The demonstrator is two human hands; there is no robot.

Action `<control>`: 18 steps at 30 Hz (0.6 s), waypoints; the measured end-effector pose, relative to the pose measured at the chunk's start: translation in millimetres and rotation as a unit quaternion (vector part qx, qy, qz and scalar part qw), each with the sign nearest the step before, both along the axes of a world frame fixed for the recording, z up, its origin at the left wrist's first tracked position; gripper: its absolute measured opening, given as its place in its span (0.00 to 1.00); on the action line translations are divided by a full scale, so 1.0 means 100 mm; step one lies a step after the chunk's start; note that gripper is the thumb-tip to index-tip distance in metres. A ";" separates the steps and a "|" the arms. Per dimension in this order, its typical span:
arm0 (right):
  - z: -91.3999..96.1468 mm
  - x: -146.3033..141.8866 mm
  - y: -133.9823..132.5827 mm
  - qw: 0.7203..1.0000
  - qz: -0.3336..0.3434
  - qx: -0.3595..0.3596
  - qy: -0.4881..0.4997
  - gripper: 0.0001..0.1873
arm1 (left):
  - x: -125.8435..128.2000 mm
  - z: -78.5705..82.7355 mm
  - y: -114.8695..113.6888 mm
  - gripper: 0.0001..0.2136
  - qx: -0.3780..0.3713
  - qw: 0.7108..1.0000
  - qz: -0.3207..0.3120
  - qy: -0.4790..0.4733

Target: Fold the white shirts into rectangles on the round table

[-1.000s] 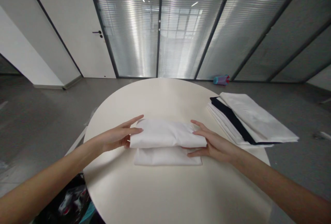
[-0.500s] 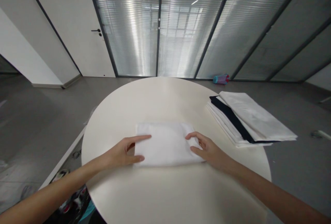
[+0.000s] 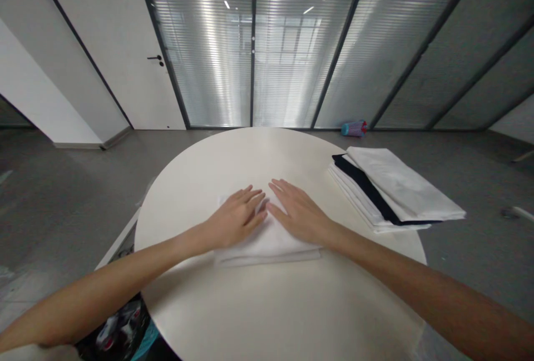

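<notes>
A folded white cloth (image 3: pixel 271 247) lies flat on the round white table (image 3: pixel 258 305), near its middle. My left hand (image 3: pixel 234 217) rests palm down on the cloth's left half, fingers stretched out. Beside it, my right hand (image 3: pixel 298 213) lies flat on the right half, fingers also spread. The two hands almost touch at the cloth's centre. Neither hand grips anything.
A stack of folded cloths (image 3: pixel 392 191), white with one dark layer, sits at the table's right edge. A blue and red bottle (image 3: pixel 354 128) lies on the grey floor by the glass wall. Dark items (image 3: pixel 112 330) sit below the table's left edge.
The upper fold was laid down onto the lower part. Both hands then slid from the cloth's outer ends to its centre and now lie flat on top.
</notes>
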State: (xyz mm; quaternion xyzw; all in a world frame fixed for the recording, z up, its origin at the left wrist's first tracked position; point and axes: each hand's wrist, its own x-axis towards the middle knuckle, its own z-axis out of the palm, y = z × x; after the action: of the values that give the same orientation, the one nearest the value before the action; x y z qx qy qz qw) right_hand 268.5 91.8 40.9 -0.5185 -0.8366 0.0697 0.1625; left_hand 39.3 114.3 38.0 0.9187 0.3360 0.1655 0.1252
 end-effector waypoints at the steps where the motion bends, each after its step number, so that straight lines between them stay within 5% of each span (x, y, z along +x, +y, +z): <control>1: -0.13 -0.01 -0.05 0.999 0.014 -0.012 -0.026 0.36 | 0.02 -0.13 -0.05 0.28 0.009 0.999 -0.015 0.027; 5: -0.48 0.13 -0.27 0.997 0.038 0.003 -0.065 0.41 | -0.07 -0.44 -0.20 0.35 0.032 0.996 -0.043 0.070; 11: -0.29 0.15 -0.20 0.997 0.050 0.007 -0.064 0.39 | -0.03 -0.29 -0.21 0.39 0.040 0.995 -0.018 0.084; 18: -0.35 0.33 -0.30 0.994 0.079 -0.057 -0.050 0.41 | -0.38 -0.43 -0.27 0.38 0.073 0.991 -0.039 0.102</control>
State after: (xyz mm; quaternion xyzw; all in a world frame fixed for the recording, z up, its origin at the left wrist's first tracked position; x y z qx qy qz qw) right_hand 301.4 61.7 5.8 -0.4619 -0.8768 0.1035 0.0847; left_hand 1.4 87.3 -5.2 0.9497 0.2983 0.0904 0.0291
